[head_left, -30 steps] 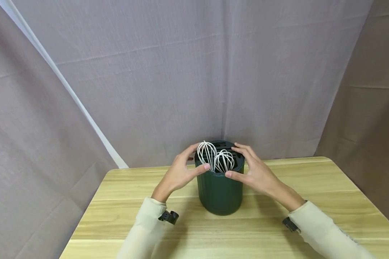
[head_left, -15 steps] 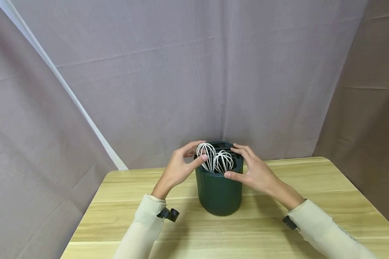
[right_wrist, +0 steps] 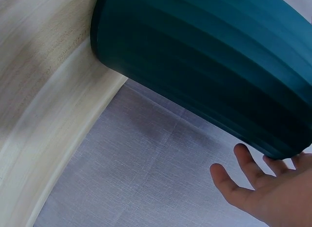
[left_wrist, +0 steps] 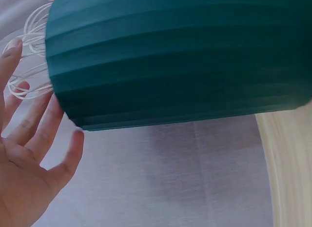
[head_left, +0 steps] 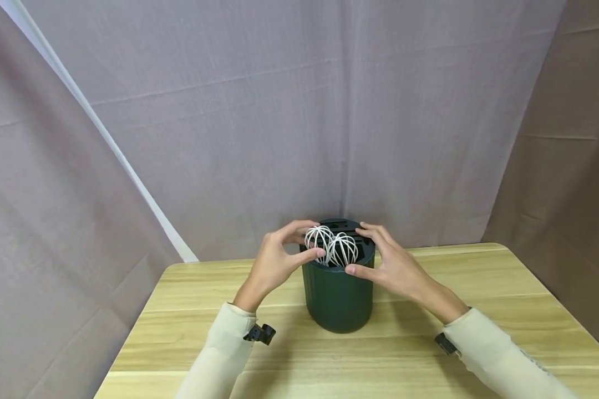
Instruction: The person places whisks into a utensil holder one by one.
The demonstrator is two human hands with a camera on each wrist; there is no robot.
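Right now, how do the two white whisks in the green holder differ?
The left whisk stands slightly higher and the left hand pinches its wires; the right whisk sits lower, nearer the right hand, whose thumb rests on the holder. Both are white wire whisks, heads up.

Both forearms, in pale sleeves with a black strap at each wrist, rise from the lower edge toward frame centre. Left hand (head_left: 275, 260): fingers curled inward, thumb extended right. Right hand (head_left: 390, 265): fingers arched, loosely spread, thumb pointing left.
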